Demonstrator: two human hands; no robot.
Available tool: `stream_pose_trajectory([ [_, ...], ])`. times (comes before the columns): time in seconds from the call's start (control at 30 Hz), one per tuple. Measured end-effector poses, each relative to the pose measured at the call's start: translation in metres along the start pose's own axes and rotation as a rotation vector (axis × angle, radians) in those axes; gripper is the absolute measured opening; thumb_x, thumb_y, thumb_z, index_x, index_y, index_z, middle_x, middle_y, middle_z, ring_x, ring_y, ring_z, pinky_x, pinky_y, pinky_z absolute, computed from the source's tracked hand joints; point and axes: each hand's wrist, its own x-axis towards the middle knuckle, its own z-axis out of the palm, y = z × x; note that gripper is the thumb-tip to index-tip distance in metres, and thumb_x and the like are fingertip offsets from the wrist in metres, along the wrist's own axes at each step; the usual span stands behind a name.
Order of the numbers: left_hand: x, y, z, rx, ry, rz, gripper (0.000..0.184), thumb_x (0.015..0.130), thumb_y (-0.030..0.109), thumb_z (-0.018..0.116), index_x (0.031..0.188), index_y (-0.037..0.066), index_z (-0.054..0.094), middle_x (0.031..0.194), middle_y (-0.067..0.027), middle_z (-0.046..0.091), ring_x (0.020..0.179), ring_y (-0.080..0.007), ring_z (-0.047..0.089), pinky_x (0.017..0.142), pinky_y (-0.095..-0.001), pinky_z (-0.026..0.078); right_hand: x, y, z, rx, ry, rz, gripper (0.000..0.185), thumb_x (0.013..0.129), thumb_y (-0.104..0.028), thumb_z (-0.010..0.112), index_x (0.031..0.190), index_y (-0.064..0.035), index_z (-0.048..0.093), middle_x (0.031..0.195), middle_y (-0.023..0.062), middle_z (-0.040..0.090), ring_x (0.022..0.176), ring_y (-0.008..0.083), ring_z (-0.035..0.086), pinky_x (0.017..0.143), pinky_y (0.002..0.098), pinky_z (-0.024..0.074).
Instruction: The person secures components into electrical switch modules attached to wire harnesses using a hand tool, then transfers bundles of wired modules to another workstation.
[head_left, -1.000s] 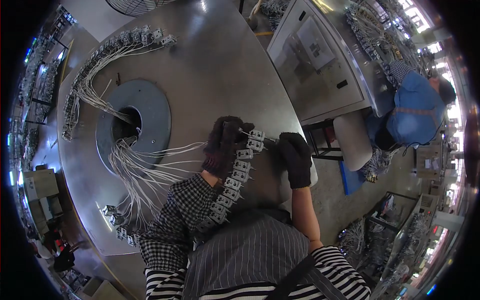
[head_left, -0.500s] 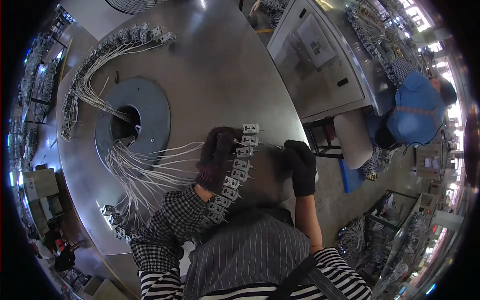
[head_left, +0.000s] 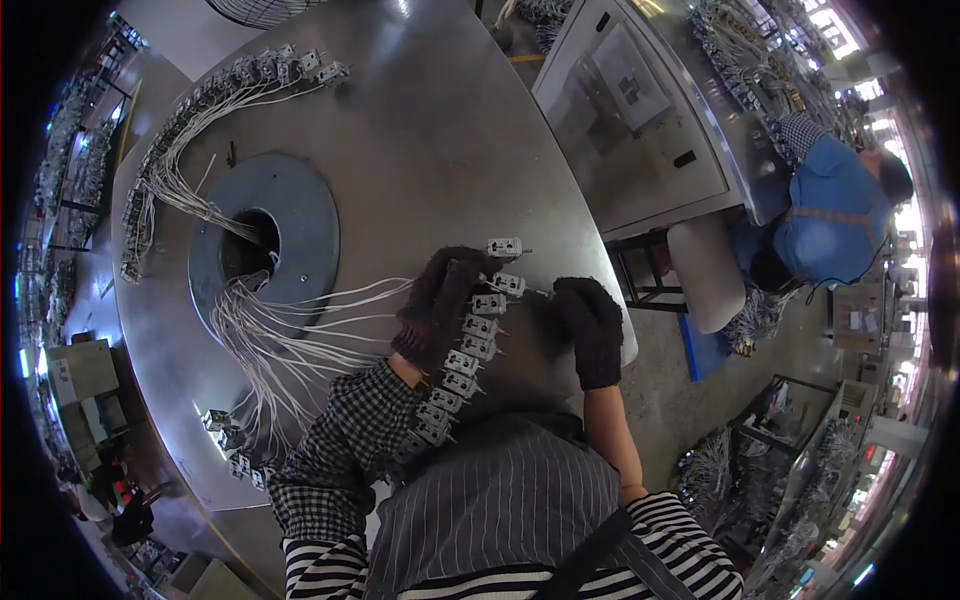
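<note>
My left hand (head_left: 440,305), in a dark glove, is closed at the back end of a small silver motor (head_left: 509,286). That motor sits slightly tilted out of a curved row of similar motors (head_left: 480,327), their shafts pointing right. One more motor (head_left: 505,247) lies just beyond my fingertips. White wires (head_left: 350,300) run left from under my left hand. My right hand (head_left: 590,325), also gloved, is closed in a pinch close to the held motor's shaft. A thin tip shows at its fingers, too small to name.
A grey ring (head_left: 315,220) with a central hole is set on the metal table (head_left: 440,150), and wires pass into it. Another curved row of motors (head_left: 185,115) lies at the far left. On the right are a metal cabinet (head_left: 640,170), a stool (head_left: 705,275) and a person in blue (head_left: 835,215).
My right hand has moved slightly left, towards the motor. The motor at my left fingertips has shifted right and tilted, and the farthest motor has moved slightly away.
</note>
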Motion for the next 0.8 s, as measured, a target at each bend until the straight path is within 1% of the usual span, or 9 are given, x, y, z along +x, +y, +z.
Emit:
stream_pose_trajectory([
  [0.07,0.002,-0.002,-0.002,0.003,-0.023,0.012,0.026,0.106,0.027,0.049,0.117,0.005,0.058,0.106,-0.0076,0.068,0.095,-0.0133,0.063,0.083,-0.0299,0.053,-0.001,0.001,0.0,-0.02,0.006,0.012,0.02,0.089,-0.011,0.066,0.106,-0.0019,0.07,0.099,0.0065,0.069,0.092,0.0156,0.065,0.081,0.03,0.052],
  [0.13,0.005,-0.005,-0.004,-0.033,-0.051,0.013,0.027,0.106,0.027,0.048,0.118,0.004,0.057,0.11,-0.0101,0.069,0.1,-0.015,0.065,0.087,-0.031,0.053,0.0,0.002,0.0,-0.058,-0.012,-0.143,0.02,0.09,-0.011,0.066,0.107,-0.0013,0.07,0.098,0.0071,0.07,0.093,0.0159,0.065,0.083,0.0299,0.0523],
  [0.27,0.002,-0.002,0.001,-0.039,-0.048,0.034,0.026,0.107,0.026,0.047,0.118,0.004,0.057,0.109,-0.0101,0.068,0.103,-0.0166,0.065,0.091,-0.0324,0.053,0.0,0.011,-0.001,-0.027,-0.025,-0.101,0.02,0.09,-0.01,0.066,0.107,-0.0008,0.069,0.099,0.0073,0.07,0.094,0.0156,0.065,0.084,0.03,0.0525],
  [0.33,0.003,-0.002,0.0,0.014,-0.045,0.066,0.026,0.107,0.026,0.047,0.118,0.004,0.056,0.109,-0.0108,0.068,0.106,-0.0187,0.065,0.092,-0.0334,0.053,0.001,0.016,-0.001,-0.001,-0.023,-0.035,0.019,0.089,-0.009,0.066,0.107,-0.0014,0.069,0.1,0.0066,0.07,0.094,0.0153,0.065,0.084,0.03,0.0525],
  [0.47,0.002,-0.001,0.002,-0.045,-0.015,0.063,0.027,0.106,0.027,0.048,0.119,0.004,0.056,0.107,-0.0113,0.068,0.104,-0.0204,0.066,0.09,-0.0342,0.055,-0.005,0.011,-0.002,0.044,-0.004,-0.017,0.02,0.092,-0.009,0.062,0.109,-0.0015,0.069,0.101,0.0045,0.067,0.093,0.0128,0.062,0.081,0.0276,0.0506],
  [0.53,0.002,0.0,0.002,-0.049,0.004,0.015,0.028,0.106,0.028,0.049,0.12,0.004,0.055,0.106,-0.0116,0.068,0.102,-0.0218,0.068,0.088,-0.0346,0.056,-0.006,0.007,-0.003,0.06,-0.04,0.01,0.019,0.088,-0.009,0.067,0.106,-0.0021,0.07,0.099,0.0063,0.07,0.094,0.0156,0.065,0.083,0.0299,0.0524],
  [0.67,0.003,-0.004,0.001,-0.071,0.023,0.025,0.029,0.106,0.029,0.049,0.119,0.004,0.055,0.104,-0.0116,0.068,0.101,-0.0223,0.069,0.086,-0.0346,0.056,-0.002,0.011,-0.003,-0.012,-0.025,0.014,0.021,0.087,-0.01,0.068,0.106,-0.0022,0.069,0.099,0.0073,0.069,0.093,0.0162,0.065,0.083,0.0302,0.0523],
  [0.73,0.005,-0.007,-0.001,-0.09,0.01,0.056,0.028,0.106,0.028,0.048,0.118,0.004,0.055,0.104,-0.0116,0.068,0.102,-0.0224,0.069,0.087,-0.0348,0.056,0.0,0.018,0.0,-0.046,-0.011,-0.206,0.022,0.086,-0.012,0.069,0.106,-0.0023,0.069,0.096,0.0081,0.069,0.091,0.0168,0.065,0.082,0.0302,0.0519],
  [0.8,0.003,-0.006,0.001,-0.075,0.014,0.063,0.027,0.106,0.028,0.048,0.117,0.004,0.055,0.104,-0.011,0.068,0.1,-0.0211,0.068,0.085,-0.034,0.056,0.0,0.02,-0.002,-0.03,-0.036,-0.154,0.022,0.087,-0.014,0.068,0.106,-0.0023,0.069,0.097,0.0077,0.069,0.091,0.016,0.065,0.081,0.0301,0.0518],
])
